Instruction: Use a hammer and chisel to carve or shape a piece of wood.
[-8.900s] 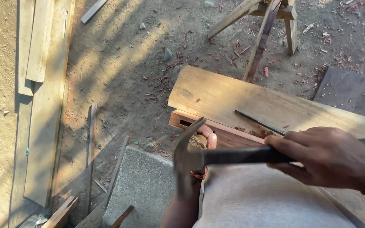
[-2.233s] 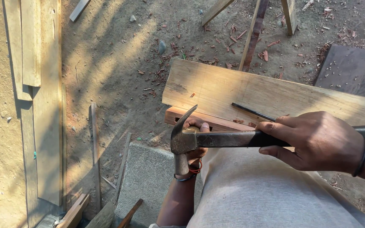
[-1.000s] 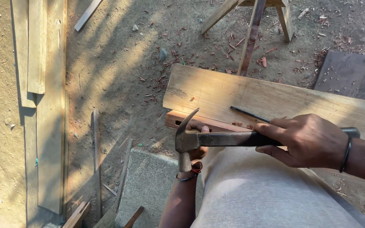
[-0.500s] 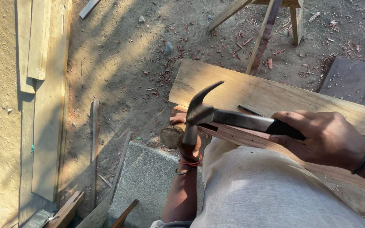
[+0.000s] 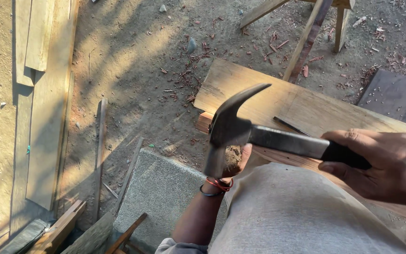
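My right hand grips the dark handle of a steel claw hammer, raised with its head above my left hand. My left hand, with red and dark bands at the wrist, is mostly hidden behind the hammer head and holds a small round brownish wooden piece against the edge of a reddish wooden strip. That strip lies under a wide pale plank, on which a thin dark nail-like rod rests. My knee in grey cloth fills the lower right.
A grey stone slab lies below the plank's end. Long boards run along the left, thin sticks beside them. Sawhorse legs stand at top right, a dark board at right. Wood scraps litter the dirt.
The hammer rested low against the strip a second ago. It has since swung up and nearer the camera, its head now above my left hand, which stays at the strip's edge.
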